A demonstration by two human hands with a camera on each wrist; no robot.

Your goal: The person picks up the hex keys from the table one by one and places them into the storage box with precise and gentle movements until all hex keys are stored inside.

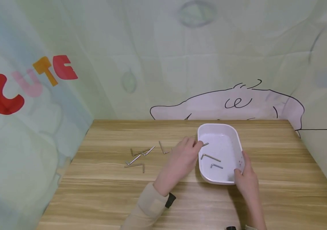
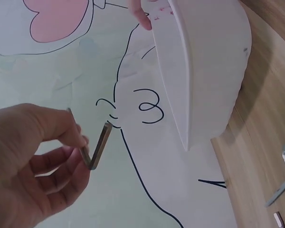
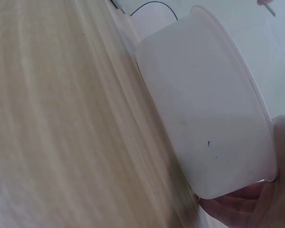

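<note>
My left hand (image 1: 184,157) is at the left rim of a white plastic basin (image 1: 223,143). Its thumb and fingers pinch an L-shaped hex key (image 2: 100,146), whose short end sticks up from the fingertips in the left wrist view. My right hand (image 1: 247,181) grips the basin's near right wall, with the thumb over the rim and fingers outside and below. Inside the basin lie a longer hex key (image 1: 212,157) and a shorter hex key (image 1: 216,165). To the left, several loose hex keys, among them a silver hex key (image 1: 134,159), lie on the table.
The wood-grain table (image 1: 100,198) ends at a printed cloth backdrop (image 1: 152,57) behind and on the left. One more hex key (image 1: 163,147) lies close to my left forearm. A black wrist device (image 1: 170,200) shows at my left cuff.
</note>
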